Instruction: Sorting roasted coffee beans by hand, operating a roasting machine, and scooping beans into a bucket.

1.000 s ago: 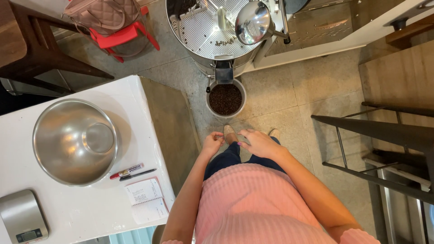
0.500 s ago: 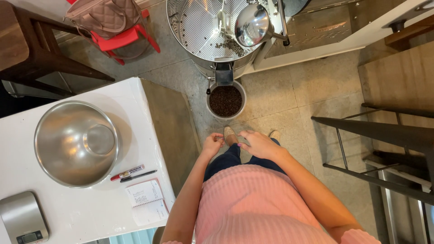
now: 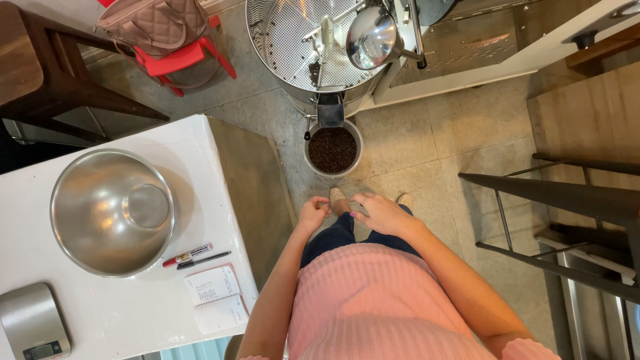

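I look straight down my pink ribbed top at my own legs and shoes on a tiled floor. My left hand (image 3: pixel 313 215) hangs in front of my waist, fingers loosely curled, holding nothing. My right hand (image 3: pixel 379 213) is beside it, fingers slightly spread and empty. The two hands are close but apart. Just ahead of my feet a round bucket of dark roasted coffee beans (image 3: pixel 333 149) stands on the floor under the chute of a perforated steel cooling tray (image 3: pixel 293 40).
A white table (image 3: pixel 200 153) to my left bears a large steel bowl (image 3: pixel 112 211), a marker and pen (image 3: pixel 190 256), a small notebook (image 3: pixel 215 297) and a digital scale (image 3: pixel 33 323). A red stool with a bag (image 3: pixel 170 40) is behind; a dark metal rack (image 3: pixel 567 200) is at right.
The view has shifted slightly. My hands stay in front of my waist, nearly unchanged, and nothing was picked up.
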